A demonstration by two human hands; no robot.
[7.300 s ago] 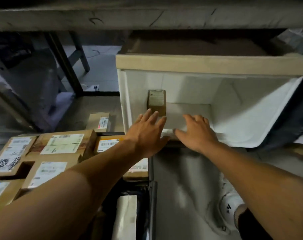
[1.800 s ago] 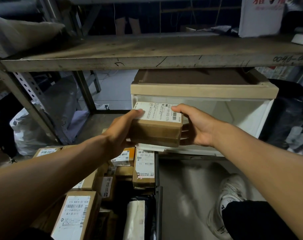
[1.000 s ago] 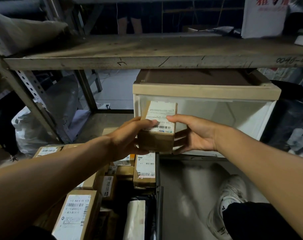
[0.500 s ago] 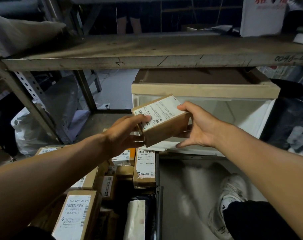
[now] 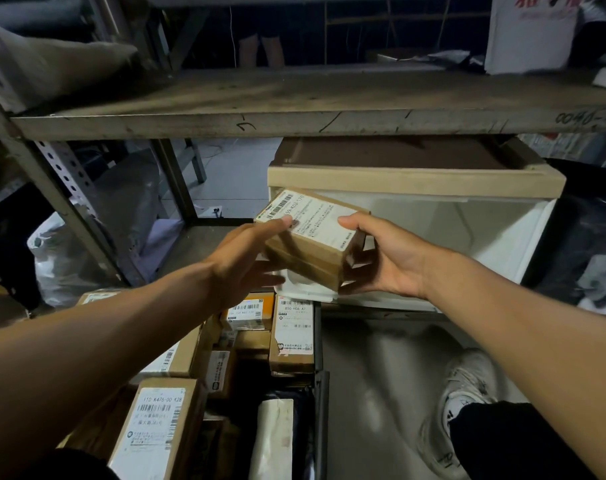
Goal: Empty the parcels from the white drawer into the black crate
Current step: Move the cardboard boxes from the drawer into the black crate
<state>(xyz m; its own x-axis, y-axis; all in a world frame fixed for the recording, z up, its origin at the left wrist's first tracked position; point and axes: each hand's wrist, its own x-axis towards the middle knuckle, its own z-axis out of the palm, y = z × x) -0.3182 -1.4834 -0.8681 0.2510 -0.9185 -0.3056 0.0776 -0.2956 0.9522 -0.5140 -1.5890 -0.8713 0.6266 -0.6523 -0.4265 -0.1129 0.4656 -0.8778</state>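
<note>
Both hands [image 5: 246, 261] [image 5: 388, 261] grip a parcel [image 5: 312, 233] — under a scuffed wooden shelf [image 5: 294, 112].

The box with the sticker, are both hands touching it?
Touching. The head view shows the left hand and right hand pinching the box, thumbs on its label.

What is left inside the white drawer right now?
The visible part of the white drawer shows bare walls and no parcels. Its front-left corner is hidden behind the held parcel and both hands, so unknown there.

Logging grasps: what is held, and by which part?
A brown parcel, between both hands: left hand on its left end, right hand on its right end.
</note>
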